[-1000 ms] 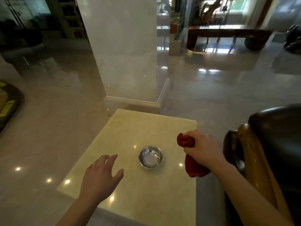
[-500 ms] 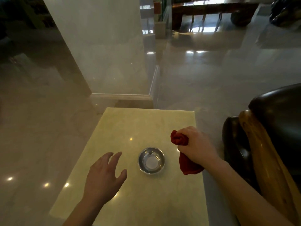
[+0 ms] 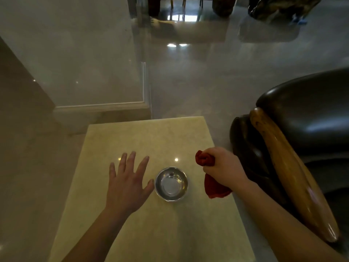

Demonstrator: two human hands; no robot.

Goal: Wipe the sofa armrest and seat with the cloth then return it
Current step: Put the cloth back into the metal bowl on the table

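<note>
Head view looks down on a glossy stone floor [image 3: 198, 82] that fills most of the shot, with ceiling lights reflected in it. A big pale marble pillar [image 3: 75, 53] stands on it at the upper left, with its base molding just past the far edge of the desk.

Next biggest is the sofa [image 3: 306, 118] on the right: dark shiny leather, with a wooden armrest [image 3: 287, 163] running along its near side toward the camera. It sits just beside the right edge of the desk.

The desk [image 3: 147, 140] is a pale yellowish stone slab in the lower middle, pretty bare apart from a couple of light glints.

Both forearms come in from the bottom. The left hand [image 3: 126, 184] is flat and wide open, fingers spread, palm down over the desk top, holding nothing. Its thumb tip is right up against the rim of the bowl, though I can't tell if it's actually touching. I also can't say whether the palm is resting on the desk or hovering just above it.

The right hand [image 3: 222, 169] is clenched in a tight fist grip around the cloth [image 3: 213, 188], near the right edge of the desk and close to the armrest. The cloth is red and bunched up. One wad pokes out of the top of the fist and a bigger lump hangs below it.

Smallest thing is a little shiny metal bowl [image 3: 171, 184] sitting on the desk between the two hands.
</note>
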